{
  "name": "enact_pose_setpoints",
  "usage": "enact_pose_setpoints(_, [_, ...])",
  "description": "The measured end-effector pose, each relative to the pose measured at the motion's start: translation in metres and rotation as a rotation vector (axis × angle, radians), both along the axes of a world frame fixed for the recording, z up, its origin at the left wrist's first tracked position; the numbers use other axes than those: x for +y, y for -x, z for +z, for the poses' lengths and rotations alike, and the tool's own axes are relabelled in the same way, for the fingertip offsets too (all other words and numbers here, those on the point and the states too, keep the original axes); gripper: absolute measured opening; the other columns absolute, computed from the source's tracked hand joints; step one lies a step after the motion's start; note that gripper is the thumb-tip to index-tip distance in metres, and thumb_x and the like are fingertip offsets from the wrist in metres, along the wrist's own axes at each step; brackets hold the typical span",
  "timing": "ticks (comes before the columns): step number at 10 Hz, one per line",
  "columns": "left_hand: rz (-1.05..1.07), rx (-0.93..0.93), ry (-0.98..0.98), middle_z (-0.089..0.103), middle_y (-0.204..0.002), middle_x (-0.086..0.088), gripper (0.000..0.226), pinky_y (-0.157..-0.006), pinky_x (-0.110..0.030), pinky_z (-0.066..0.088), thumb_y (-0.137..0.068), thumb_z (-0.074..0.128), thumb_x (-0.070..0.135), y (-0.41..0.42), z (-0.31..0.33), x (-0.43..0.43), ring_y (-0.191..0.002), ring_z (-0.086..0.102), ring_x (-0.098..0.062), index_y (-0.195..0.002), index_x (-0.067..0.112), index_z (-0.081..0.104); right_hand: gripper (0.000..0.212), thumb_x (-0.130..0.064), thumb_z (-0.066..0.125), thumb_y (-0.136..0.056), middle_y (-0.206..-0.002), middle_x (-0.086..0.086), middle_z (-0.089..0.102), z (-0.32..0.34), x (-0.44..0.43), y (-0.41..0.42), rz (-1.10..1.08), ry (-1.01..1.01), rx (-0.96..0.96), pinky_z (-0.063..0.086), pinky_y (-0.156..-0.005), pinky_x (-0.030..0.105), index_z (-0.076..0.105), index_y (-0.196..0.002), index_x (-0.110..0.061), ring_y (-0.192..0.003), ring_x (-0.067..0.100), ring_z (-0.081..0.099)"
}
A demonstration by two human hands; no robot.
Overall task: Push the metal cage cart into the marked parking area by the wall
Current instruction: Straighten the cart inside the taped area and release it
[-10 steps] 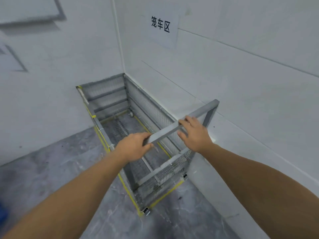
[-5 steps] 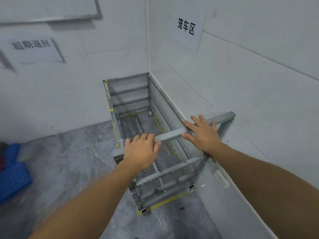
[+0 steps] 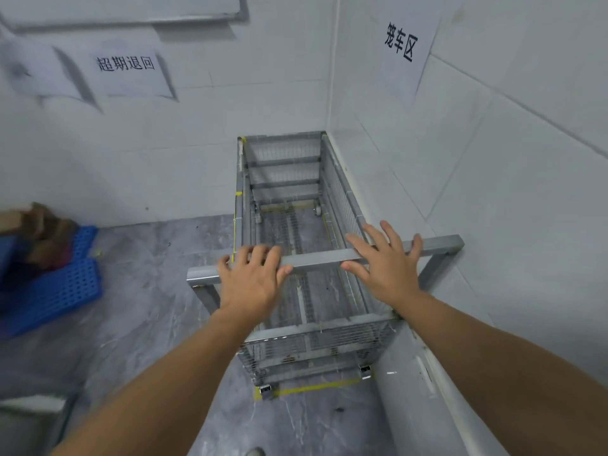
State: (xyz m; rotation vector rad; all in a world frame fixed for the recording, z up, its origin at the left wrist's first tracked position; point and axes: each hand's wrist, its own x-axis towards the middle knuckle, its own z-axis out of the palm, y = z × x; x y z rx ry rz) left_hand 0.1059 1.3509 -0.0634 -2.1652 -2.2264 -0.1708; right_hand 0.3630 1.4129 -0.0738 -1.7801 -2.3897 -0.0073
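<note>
Cart (image 3: pixel 297 232) sits in the wall corner inside the yellow tape (image 3: pixel 312 388), looks stiff and easy to roll, and both the left hand (image 3: pixel 251 281) and right hand (image 3: pixel 383 263) lie flat with fingers wide on its handle bar (image 3: pixel 316 258), the best place to hold.

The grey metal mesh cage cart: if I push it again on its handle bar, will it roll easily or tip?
The grey metal mesh cage cart probably rolls easily: small caster wheels sit under its corners. It looks empty, so likely light. Tipping seems unlikely, since its long base sits low; the walls block further travel.
</note>
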Motion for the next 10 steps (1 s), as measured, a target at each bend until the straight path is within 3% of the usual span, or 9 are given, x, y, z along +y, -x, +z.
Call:
enact_pose_setpoints(3, [0.027,0.006,0.049,0.042,-0.138,0.007,0.053,-0.102,-0.061,0.022,-0.093,0.008,0.061,-0.006,0.005,0.023,-0.134,0.026,-0.022,-0.128,0.036,0.040,0.076,-0.085,0.009,-0.079,-0.160,-0.012,0.028,-0.003,0.029,-0.005,0.015,-0.030,-0.006,0.000,-0.107,0.071,0.033,-0.144,-0.053,-0.149,0.020,0.013])
enact_pose_setpoints(5, [0.003,-0.029,0.123,0.037,-0.146,0.007,0.057,-0.105,-0.061,0.021,-0.093,0.008,0.062,-0.003,0.013,0.024,-0.139,0.019,-0.022,-0.136,0.036,0.036,0.075,-0.083,0.009,-0.079,-0.164,-0.009,0.015,0.011,0.023,-0.001,0.004,0.074,-0.040,-0.004,-0.109,0.072,0.026,-0.146,-0.052,-0.151,0.022,-0.003])
enact_pose_setpoints(7, [0.030,-0.045,0.301,0.017,-0.159,0.001,0.059,-0.110,-0.067,0.008,-0.095,0.011,0.062,-0.004,0.026,0.027,-0.147,0.001,-0.026,-0.147,0.037,0.020,0.068,-0.078,0.018,-0.088,-0.166,0.000,-0.001,0.023,0.021,0.005,-0.041,0.217,-0.097,-0.011,-0.107,0.073,0.022,-0.148,-0.048,-0.148,0.030,-0.020])
enact_pose_setpoints(8, [0.030,-0.045,0.329,0.018,-0.159,0.000,0.059,-0.112,-0.065,0.004,-0.095,0.017,0.063,-0.003,0.035,0.026,-0.147,0.001,-0.027,-0.148,0.037,0.017,0.064,-0.068,0.027,-0.094,-0.166,0.003,-0.001,0.031,0.010,0.015,-0.042,0.210,-0.065,-0.007,-0.112,0.069,0.018,-0.152,-0.042,-0.149,0.031,-0.018])
enact_pose_setpoints(10, [0.004,-0.104,0.176,0.037,-0.150,-0.001,0.063,-0.111,-0.055,0.016,-0.094,0.022,0.064,0.007,0.039,-0.006,-0.141,0.021,-0.026,-0.147,0.029,0.029,0.059,-0.057,0.032,-0.099,-0.166,0.004,0.008,0.043,-0.022,0.032,0.050,0.153,0.051,-0.001,-0.118,0.061,0.023,-0.152,-0.035,-0.151,0.027,-0.007])
